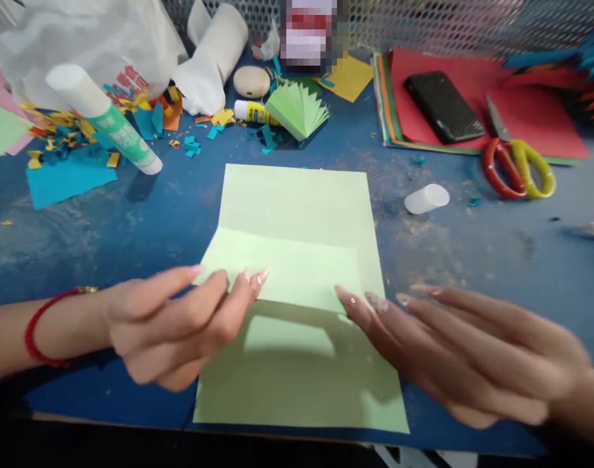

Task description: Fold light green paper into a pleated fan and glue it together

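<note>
A light green sheet of paper [297, 201] lies on the blue table in front of me. Over its middle is a raised flap of the same green paper [297, 270], casting a shadow below; I cannot tell if the flap belongs to that sheet. My left hand [180, 325], a red cord on its wrist, pinches the flap's left end between thumb and fingers. At the flap's lower right corner, my right hand [463, 351] has its fingers stretched out, the tip of one at the paper's edge.
A glue stick [106, 120] stands at left, its white cap [427, 199] lying at right. Scissors [516, 162] and a black phone-like object [443, 107] rest on red paper [394, 84]. Behind are a pleated green paper [297, 109], a tissue roll [226, 39] and scraps [192, 146].
</note>
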### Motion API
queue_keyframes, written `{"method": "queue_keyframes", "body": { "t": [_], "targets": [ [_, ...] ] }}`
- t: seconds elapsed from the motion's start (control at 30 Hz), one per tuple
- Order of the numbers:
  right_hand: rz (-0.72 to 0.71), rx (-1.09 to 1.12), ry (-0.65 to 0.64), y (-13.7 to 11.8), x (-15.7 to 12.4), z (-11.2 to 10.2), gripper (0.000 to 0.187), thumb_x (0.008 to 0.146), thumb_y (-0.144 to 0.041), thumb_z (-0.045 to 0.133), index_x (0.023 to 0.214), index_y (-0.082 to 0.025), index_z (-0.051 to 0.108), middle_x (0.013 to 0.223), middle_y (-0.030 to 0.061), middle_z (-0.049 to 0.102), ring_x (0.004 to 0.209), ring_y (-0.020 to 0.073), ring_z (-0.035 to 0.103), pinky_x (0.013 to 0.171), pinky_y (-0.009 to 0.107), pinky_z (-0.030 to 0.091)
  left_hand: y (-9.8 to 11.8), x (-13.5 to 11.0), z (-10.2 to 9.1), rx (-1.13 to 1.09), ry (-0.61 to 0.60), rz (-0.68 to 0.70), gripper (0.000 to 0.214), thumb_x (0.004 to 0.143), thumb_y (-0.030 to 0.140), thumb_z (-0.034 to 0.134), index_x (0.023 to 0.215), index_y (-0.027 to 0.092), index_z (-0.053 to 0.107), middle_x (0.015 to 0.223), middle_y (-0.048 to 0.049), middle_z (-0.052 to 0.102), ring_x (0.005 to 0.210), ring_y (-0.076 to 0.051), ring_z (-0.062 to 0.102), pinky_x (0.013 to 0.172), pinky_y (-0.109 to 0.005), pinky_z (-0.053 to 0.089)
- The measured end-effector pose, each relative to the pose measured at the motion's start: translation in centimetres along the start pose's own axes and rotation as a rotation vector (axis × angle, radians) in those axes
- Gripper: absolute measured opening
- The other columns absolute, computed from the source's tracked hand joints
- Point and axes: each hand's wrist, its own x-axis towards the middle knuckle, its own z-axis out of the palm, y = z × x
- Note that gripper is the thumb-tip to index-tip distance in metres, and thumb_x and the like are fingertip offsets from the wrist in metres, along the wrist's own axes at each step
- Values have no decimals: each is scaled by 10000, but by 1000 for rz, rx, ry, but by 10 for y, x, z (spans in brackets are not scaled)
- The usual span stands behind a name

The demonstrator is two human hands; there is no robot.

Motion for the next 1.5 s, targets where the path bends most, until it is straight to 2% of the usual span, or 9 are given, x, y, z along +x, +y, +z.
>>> {"method": "queue_keyframes", "body": {
  "t": [0.1,0.17,0.33,0.5,0.63,0.8,0.97,1.23,1.5],
  "targets": [
    [-10,39,60,-12,4,25,219,918,-40,717,992,-207,836,967,-2,791,909,147,666,772,291,586,7,-4,5,219,13,229,239,946,42,650,1020,199,815,1151,-9,811,1013,-194,712,823,-355,560],
    [83,125,62,-16,8,38,186,959,-69,667,932,-179,815,917,16,770,861,158,646,758,321,558,0,0,9,164,-17,312,215,957,59,648,921,198,808,1064,-9,814,956,-194,696,797,-372,536],
    [271,331,-89,-10,9,50,297,1064,-137,522,836,-205,699,771,17,653,709,168,498,612,337,403,-29,16,14,-98,-135,150,204,982,83,625,978,247,747,907,31,798,815,-184,699,733,-403,481],
    [501,467,-147,-8,4,60,414,1117,-207,400,758,-215,605,771,36,554,696,188,395,608,348,331,-45,29,20,-223,-258,24,169,1041,190,590,890,247,642,815,15,705,724,-173,621,699,-394,437],
    [525,382,-174,-11,6,63,440,1123,-220,410,703,-224,539,744,27,493,681,193,353,603,361,293,-45,31,30,-153,-287,38,262,1035,194,547,777,229,532,731,1,551,675,-181,498,667,-398,356],
    [558,319,-216,-10,10,58,449,1130,-262,439,696,-223,545,701,14,452,651,185,366,586,347,325,-45,31,32,-64,-285,78,283,1007,157,526,736,224,479,729,-6,496,679,-185,438,683,-399,305],
    [537,288,-256,-5,14,54,416,1114,-259,472,713,-215,570,676,13,486,616,167,423,552,321,352,-50,35,28,-34,-294,171,232,1016,168,502,793,232,506,767,-9,516,699,-198,433,700,-392,289],
    [581,240,-237,-6,18,58,439,1131,-261,418,713,-217,546,643,10,507,570,160,431,530,317,328,-56,38,29,-88,-310,145,212,1047,234,468,836,243,471,759,3,459,699,-200,438,713,-399,306],
    [613,211,-304,-3,18,57,451,1137,-302,411,712,-209,528,627,-3,526,552,136,432,540,289,286,-60,38,30,-110,-318,189,145,973,173,554,849,225,499,792,-7,475,718,-196,452,726,-399,307]
  ]
}}
